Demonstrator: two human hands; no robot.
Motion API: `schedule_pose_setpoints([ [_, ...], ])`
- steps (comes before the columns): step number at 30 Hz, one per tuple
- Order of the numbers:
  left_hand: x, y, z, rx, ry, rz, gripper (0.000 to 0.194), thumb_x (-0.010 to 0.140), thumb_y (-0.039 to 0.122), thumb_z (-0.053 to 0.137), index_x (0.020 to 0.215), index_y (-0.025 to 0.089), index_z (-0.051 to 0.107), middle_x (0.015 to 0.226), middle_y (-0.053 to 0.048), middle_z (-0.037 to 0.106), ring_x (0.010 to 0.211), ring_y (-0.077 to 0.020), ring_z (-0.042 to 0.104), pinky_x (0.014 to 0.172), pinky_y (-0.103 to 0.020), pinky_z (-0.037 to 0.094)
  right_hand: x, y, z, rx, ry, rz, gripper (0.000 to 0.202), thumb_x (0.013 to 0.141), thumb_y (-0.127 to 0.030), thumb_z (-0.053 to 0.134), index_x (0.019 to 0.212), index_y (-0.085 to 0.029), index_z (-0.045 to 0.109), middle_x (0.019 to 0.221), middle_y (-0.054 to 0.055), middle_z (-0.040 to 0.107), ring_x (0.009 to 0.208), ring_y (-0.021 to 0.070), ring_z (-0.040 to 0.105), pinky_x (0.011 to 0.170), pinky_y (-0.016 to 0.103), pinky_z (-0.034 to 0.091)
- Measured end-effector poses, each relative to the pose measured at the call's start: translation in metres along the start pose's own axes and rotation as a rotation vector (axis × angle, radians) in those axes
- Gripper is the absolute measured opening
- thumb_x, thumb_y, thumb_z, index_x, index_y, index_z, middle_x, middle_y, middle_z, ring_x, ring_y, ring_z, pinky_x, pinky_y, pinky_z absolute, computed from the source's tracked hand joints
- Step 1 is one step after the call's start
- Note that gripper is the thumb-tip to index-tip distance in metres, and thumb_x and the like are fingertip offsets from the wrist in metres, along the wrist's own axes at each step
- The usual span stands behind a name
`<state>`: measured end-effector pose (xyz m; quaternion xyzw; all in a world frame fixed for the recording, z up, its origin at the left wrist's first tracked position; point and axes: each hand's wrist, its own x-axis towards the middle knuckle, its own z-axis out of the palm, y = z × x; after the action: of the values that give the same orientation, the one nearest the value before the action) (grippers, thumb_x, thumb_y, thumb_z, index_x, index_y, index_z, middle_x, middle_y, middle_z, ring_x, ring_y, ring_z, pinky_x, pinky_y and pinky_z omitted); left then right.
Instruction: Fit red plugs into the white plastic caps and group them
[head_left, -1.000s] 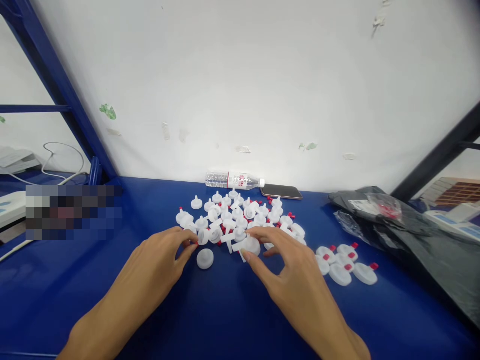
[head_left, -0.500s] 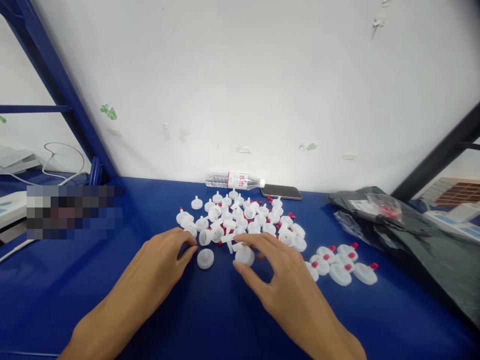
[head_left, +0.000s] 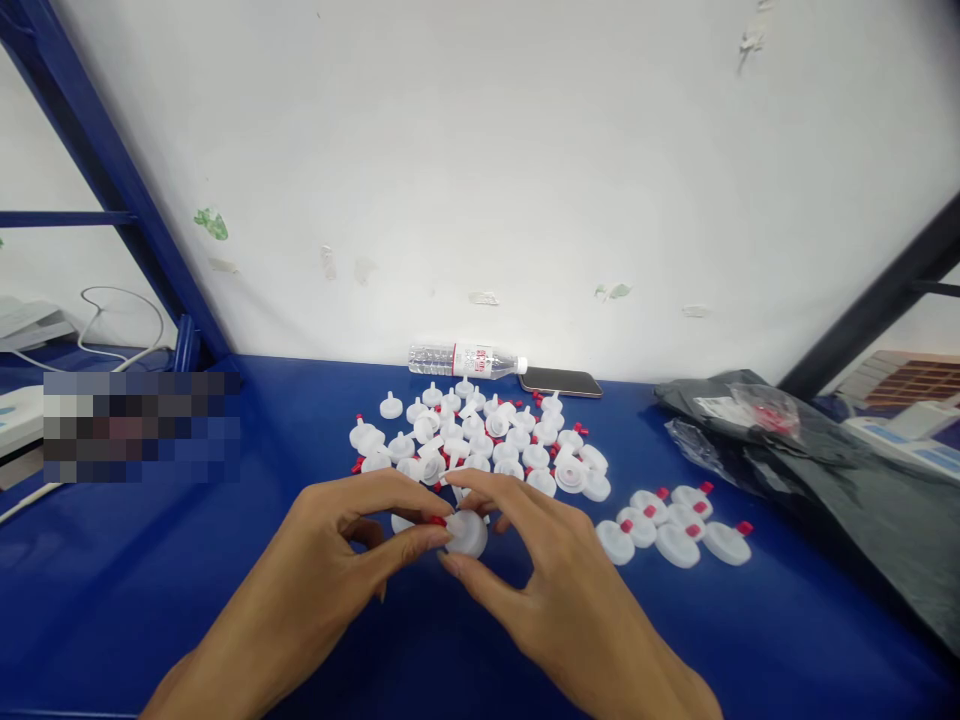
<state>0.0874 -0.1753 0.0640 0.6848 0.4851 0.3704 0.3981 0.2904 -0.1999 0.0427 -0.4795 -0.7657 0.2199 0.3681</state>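
Note:
A small red cap (head_left: 438, 520) is pinched between the thumb and forefinger of my left hand (head_left: 345, 540). It meets the spout end of a white round plastic spout lid (head_left: 466, 536), which my right hand (head_left: 536, 555) grips by its rim, tilted with the spout toward the left. Behind my left fingers another white lid (head_left: 400, 522) lies partly hidden on the blue table (head_left: 300, 400). A pile of white spout lids (head_left: 472, 428) with loose red caps among them spreads just beyond both hands.
Right of my right hand lies a group of red-capped lids (head_left: 679, 545). A plastic bottle (head_left: 469, 360) on its side and a phone (head_left: 561, 382) rest near the wall. Dark plastic bags (head_left: 817, 490) cover the right side, and blue frame posts (head_left: 127, 170) rise at the left.
My left hand has moved right to the lid and now shows a red cap in its fingers. My right hand has brought the lid slightly left and nearer, its spout turned toward the left hand.

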Motion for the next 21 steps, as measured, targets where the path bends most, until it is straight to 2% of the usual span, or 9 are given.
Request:
schedule_pose_setpoints([
  [4,0.0012,-0.0013,0.0011,-0.032,0.075,0.023,0.013,0.081,0.042,0.077,0.083,0.030,0.082,0.087,0.001,0.077,0.057,-0.0112,0.061,0.043,-0.017,0.047,0.0007,-0.0010,-0.0009,0.025,0.025,-0.006,0.050,0.091,-0.025,0.074,0.135,-0.042,0.058,0.123,-0.007,0.073,0.104,0.0178,0.070,0.094,0.034,0.055],
  [8,0.0003,0.0020,0.0034,-0.042,0.003,0.027,0.012,0.083,0.039,0.076,0.081,0.029,0.082,0.078,0.002,0.076,0.051,-0.0093,0.057,0.042,-0.017,0.045,0.0006,-0.0023,-0.0010,0.043,-0.013,-0.006,0.051,0.092,-0.022,0.072,0.137,-0.039,0.057,0.123,-0.006,0.073,0.110,0.0173,0.069,0.098,0.033,0.054],
  [13,-0.0002,-0.0006,0.0053,-0.029,0.002,0.019,0.013,0.084,0.040,0.076,0.087,0.027,0.078,0.080,0.003,0.077,0.055,-0.0094,0.061,0.043,-0.016,0.044,0.0004,-0.0033,-0.0035,0.109,-0.014,-0.057,0.054,0.092,-0.021,0.074,0.138,-0.042,0.056,0.131,-0.009,0.071,0.110,0.0142,0.069,0.099,0.027,0.052],
  [17,0.0024,-0.0021,0.0080,-0.139,0.004,-0.041,0.037,0.081,0.038,0.081,0.112,0.029,0.065,0.078,0.005,0.077,0.060,-0.0124,0.066,0.044,-0.017,0.043,0.0016,-0.0070,-0.0053,0.117,-0.089,-0.063,0.038,0.096,-0.019,0.069,0.126,-0.041,0.063,0.117,-0.008,0.073,0.104,0.0142,0.071,0.093,0.027,0.052],
  [21,0.0022,-0.0005,0.0083,-0.135,-0.011,-0.043,0.055,0.078,0.036,0.083,0.125,0.030,0.057,0.080,0.005,0.077,0.064,-0.0141,0.068,0.051,-0.020,0.048,0.0010,-0.0080,-0.0077,0.069,-0.090,-0.064,0.028,0.094,-0.019,0.070,0.116,-0.035,0.067,0.106,-0.008,0.074,0.092,0.0136,0.072,0.084,0.025,0.053],
])
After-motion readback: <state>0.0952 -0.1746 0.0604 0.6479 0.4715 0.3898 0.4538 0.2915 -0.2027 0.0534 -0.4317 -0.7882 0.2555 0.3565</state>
